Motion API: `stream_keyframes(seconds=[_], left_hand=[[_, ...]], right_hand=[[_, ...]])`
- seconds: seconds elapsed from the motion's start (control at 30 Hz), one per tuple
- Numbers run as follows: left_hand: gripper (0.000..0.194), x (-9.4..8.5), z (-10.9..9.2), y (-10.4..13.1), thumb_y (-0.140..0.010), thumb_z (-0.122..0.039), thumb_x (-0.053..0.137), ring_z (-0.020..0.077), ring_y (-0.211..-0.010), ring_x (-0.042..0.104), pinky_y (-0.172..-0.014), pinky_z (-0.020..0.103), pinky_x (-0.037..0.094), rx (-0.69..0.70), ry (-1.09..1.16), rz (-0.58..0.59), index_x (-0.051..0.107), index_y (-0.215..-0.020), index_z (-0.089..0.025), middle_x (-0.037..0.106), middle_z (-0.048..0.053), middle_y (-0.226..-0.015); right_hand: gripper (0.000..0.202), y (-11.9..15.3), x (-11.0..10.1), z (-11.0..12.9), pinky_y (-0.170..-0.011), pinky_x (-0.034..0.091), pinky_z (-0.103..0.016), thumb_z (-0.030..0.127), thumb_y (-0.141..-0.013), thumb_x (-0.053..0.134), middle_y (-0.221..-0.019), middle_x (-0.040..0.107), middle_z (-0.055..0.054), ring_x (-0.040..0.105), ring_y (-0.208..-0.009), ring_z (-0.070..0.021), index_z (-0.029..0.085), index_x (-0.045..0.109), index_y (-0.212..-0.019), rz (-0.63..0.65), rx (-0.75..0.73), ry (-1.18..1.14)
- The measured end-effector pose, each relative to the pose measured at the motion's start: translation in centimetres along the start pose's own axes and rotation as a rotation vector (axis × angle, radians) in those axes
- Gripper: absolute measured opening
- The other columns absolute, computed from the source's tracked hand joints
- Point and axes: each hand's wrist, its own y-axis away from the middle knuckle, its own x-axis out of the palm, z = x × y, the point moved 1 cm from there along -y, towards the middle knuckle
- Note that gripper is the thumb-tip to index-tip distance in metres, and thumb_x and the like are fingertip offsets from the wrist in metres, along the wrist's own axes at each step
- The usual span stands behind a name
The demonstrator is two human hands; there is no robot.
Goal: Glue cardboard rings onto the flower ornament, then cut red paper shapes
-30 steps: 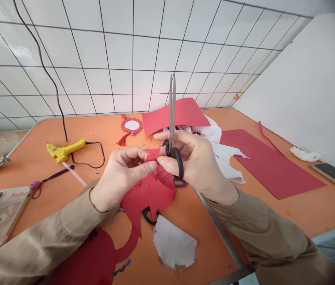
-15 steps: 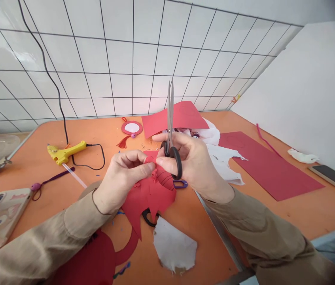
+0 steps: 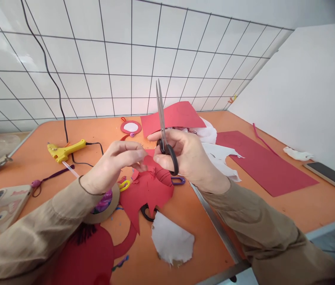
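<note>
Black-handled scissors (image 3: 161, 118) stand in my right hand (image 3: 191, 158), blades pointing up and slightly parted, the handle loops against the fingers and thumb. My left hand (image 3: 118, 162) hovers just left of it, fingers loosely curved and apart, with nothing visible in them. Below both hands lies a red paper cutout (image 3: 148, 190) with pointed edges, drawn dark lines and small red scraps on it. Its upper part is partly behind my fingers. A black handle loop (image 3: 147, 213) shows from under the cutout. A white torn-edged piece (image 3: 173, 239) lies nearer to me.
On the left are a yellow glue gun (image 3: 66, 150) with its cord, a phone (image 3: 2, 211) and a purple tassel (image 3: 56, 173). Red sheets (image 3: 266, 162) and white scraps (image 3: 222, 160) lie right and behind. A round red-rimmed ornament (image 3: 131, 127) is near the tiled wall.
My left hand has let go of the red paper and moved up and left. The scissors have tilted left with my right hand, uncovering a yellow loop and a round purple-centred piece.
</note>
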Motion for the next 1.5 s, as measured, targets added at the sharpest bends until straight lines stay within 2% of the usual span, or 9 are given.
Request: stream_keyframes(seconds=[0.13, 0.4, 0.5, 0.63, 0.77, 0.87, 1.13, 1.37, 1.5], left_hand=[[0.016, 0.2, -0.6, 0.3, -0.070, -0.024, 0.067, 0.0148, -0.056, 0.053, -0.054, 0.026, 0.040, 0.012, -0.222, -0.013, 0.067, -0.056, -0.017, 0.061, 0.004, -0.056], [0.015, 0.2, -0.9, 0.6, -0.069, -0.016, 0.064, 0.0107, -0.045, 0.045, -0.044, 0.024, 0.032, -0.017, -0.326, 0.046, 0.066, -0.054, -0.017, 0.056, 0.001, -0.048], [0.016, 0.0, -1.1, 0.6, -0.070, -0.017, 0.068, 0.0115, -0.049, 0.049, -0.048, 0.024, 0.037, 0.015, -0.231, 0.019, 0.067, -0.054, -0.017, 0.059, 0.002, -0.051], [0.014, 0.0, -0.9, 0.7, -0.072, -0.022, 0.074, 0.0120, -0.057, 0.056, -0.061, 0.025, 0.046, 0.104, 0.054, -0.141, 0.070, -0.059, -0.017, 0.065, 0.002, -0.056], [0.015, 0.4, -0.7, 0.9, -0.073, -0.026, 0.077, 0.0123, -0.059, 0.060, -0.063, 0.025, 0.048, 0.118, 0.300, -0.225, 0.071, -0.062, -0.017, 0.067, 0.002, -0.059], [0.017, 0.7, -0.8, 1.0, -0.074, -0.028, 0.077, 0.0120, -0.059, 0.059, -0.063, 0.026, 0.048, 0.130, 0.375, -0.270, 0.070, -0.062, -0.017, 0.065, 0.001, -0.059], [0.019, 1.1, -0.3, 1.1, -0.073, -0.027, 0.077, 0.0126, -0.059, 0.057, -0.067, 0.029, 0.047, 0.114, 0.370, -0.398, 0.067, -0.060, -0.017, 0.065, 0.001, -0.060], [0.015, 1.0, 0.1, 1.0, -0.071, -0.026, 0.077, 0.0125, -0.062, 0.057, -0.067, 0.026, 0.045, 0.143, 0.241, -0.451, 0.070, -0.062, -0.017, 0.066, 0.001, -0.059], [0.015, 0.9, 0.2, 1.0, -0.072, -0.026, 0.076, 0.0124, -0.061, 0.057, -0.066, 0.026, 0.044, 0.140, 0.235, -0.452, 0.070, -0.062, -0.017, 0.066, 0.001, -0.059]], right_hand=[[0.034, 0.2, 0.2, 0.1, -0.053, 0.049, -0.026, 0.006, -0.066, 0.065, -0.063, 0.060, 0.005, 0.057, -0.056, -0.0105, 0.019, 0.065, -0.098, 0.039, -0.008, 0.011], [0.032, 0.4, 0.6, 0.1, -0.053, 0.048, -0.026, 0.007, -0.066, 0.067, -0.060, 0.057, 0.006, 0.055, -0.056, -0.0103, 0.020, 0.065, -0.096, 0.085, -0.026, 0.019], [0.030, 0.2, 0.4, 0.2, -0.056, 0.050, -0.027, 0.013, -0.070, 0.071, -0.066, 0.059, 0.005, 0.058, -0.059, -0.0110, 0.020, 0.064, -0.098, 0.035, -0.082, -0.022], [0.027, 0.0, -0.1, -0.2, -0.067, 0.053, -0.032, 0.039, -0.083, 0.068, -0.070, 0.057, 0.003, 0.060, -0.064, -0.0137, 0.023, 0.061, -0.103, -0.144, -0.215, -0.104], [0.045, 0.4, 0.7, -1.6, -0.077, 0.052, -0.038, 0.063, -0.089, 0.053, -0.085, 0.058, -0.003, 0.061, -0.081, -0.0201, 0.023, 0.053, -0.110, 0.021, -0.295, -0.115], [0.043, 1.0, 1.6, -2.4, -0.073, 0.049, -0.037, 0.062, -0.090, 0.050, -0.090, 0.055, -0.005, 0.057, -0.086, -0.0224, 0.024, 0.050, -0.110, 0.179, -0.254, -0.049], [0.044, 2.0, 2.9, -1.8, -0.063, 0.043, -0.034, 0.065, -0.087, 0.052, -0.074, 0.052, 0.000, 0.048, -0.065, -0.0171, 0.023, 0.044, -0.096, 0.245, -0.161, 0.084], [0.037, 1.6, 2.5, -1.8, -0.065, 0.042, -0.033, 0.059, -0.090, 0.053, -0.075, 0.051, 0.000, 0.047, -0.066, -0.0161, 0.022, 0.049, -0.094, 0.062, -0.176, 0.009], [0.042, 1.5, 2.3, -1.7, -0.063, 0.042, -0.032, 0.063, -0.087, 0.055, -0.075, 0.050, 0.000, 0.046, -0.066, -0.0157, 0.022, 0.051, -0.092, 0.144, -0.160, -0.016]])
